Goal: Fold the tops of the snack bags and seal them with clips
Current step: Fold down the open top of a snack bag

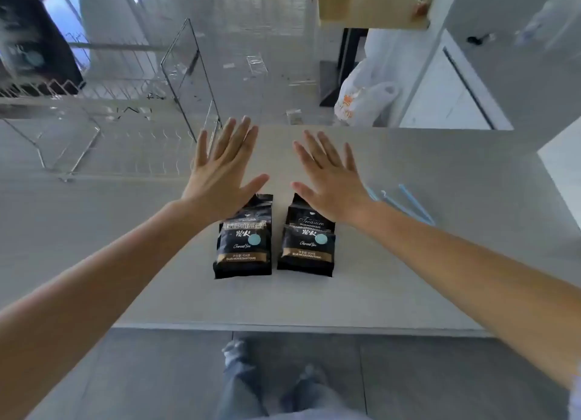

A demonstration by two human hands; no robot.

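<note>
While the left hand [220, 174] and right hand [330, 180] hover flat, fingers spread and empty, black coffee bags [243, 246] [306, 246] lie under their wrists, blue clips [416, 204] just beyond the right hand.

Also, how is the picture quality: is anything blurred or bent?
Head view: the wide lens stretches both forearms toward the corners; the wire rack and trouser legs are blurred; the two black bags are sharper, their large print readable; light is soft.

Two black foil snack bags sit on the one pale counter [314, 303]: left bag [243, 246] and right bag [306, 249]. Two bare hands: left hand [220, 171], right hand [330, 183]. At least two light-blue plastic clips [415, 204]; a wrist hides any more. One wire dish rack [125, 142], one white plastic carrier bag [361, 98].
</note>
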